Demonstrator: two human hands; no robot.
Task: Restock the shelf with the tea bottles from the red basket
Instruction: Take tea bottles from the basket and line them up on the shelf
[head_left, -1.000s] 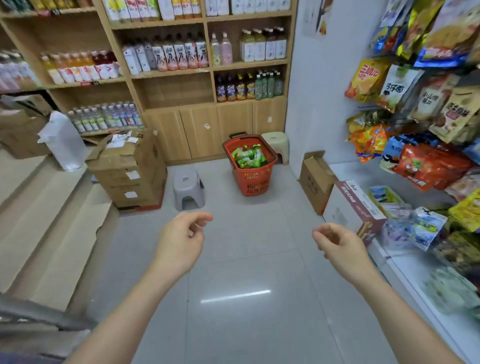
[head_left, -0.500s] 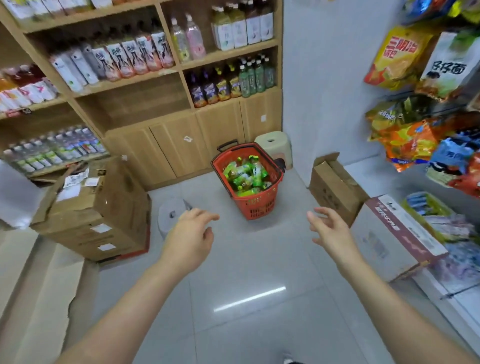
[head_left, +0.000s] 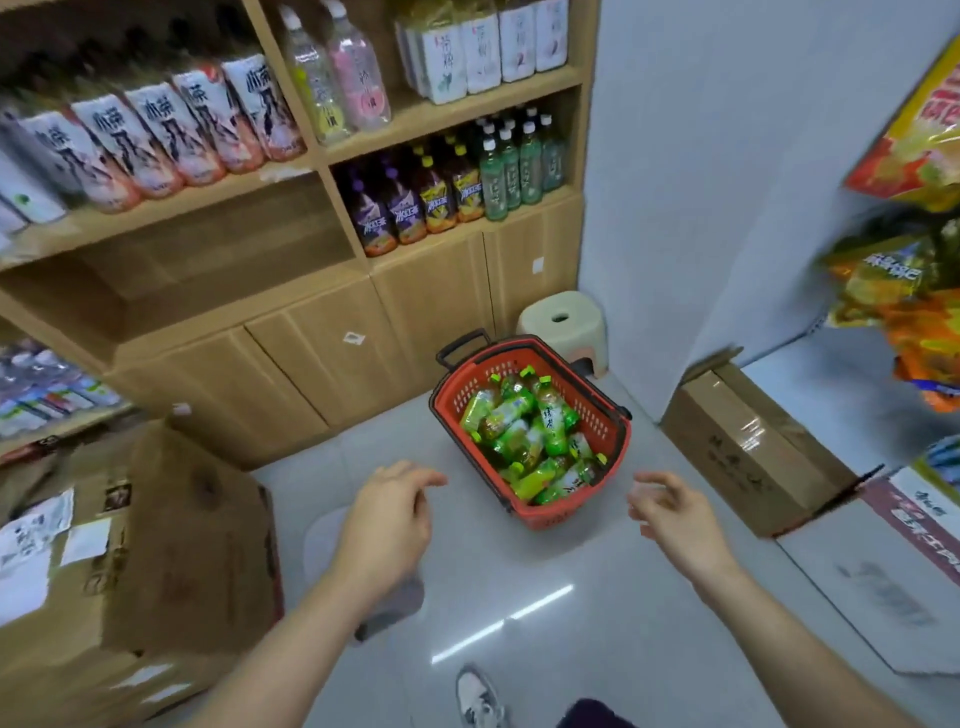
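Tea bottles (head_left: 524, 431) lie in red basket (head_left: 609, 415) just beyond the relaxed fingers (head_left: 415, 475).

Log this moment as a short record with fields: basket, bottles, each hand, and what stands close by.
basket: red basket on the floor before the cabinet doors
bottles: green tea bottles lying heaped inside it
left hand: open, holds nothing, short of the basket
right hand: open, holds nothing, near the basket's front corner
nearby: beige stool behind the basket; cardboard box to its right
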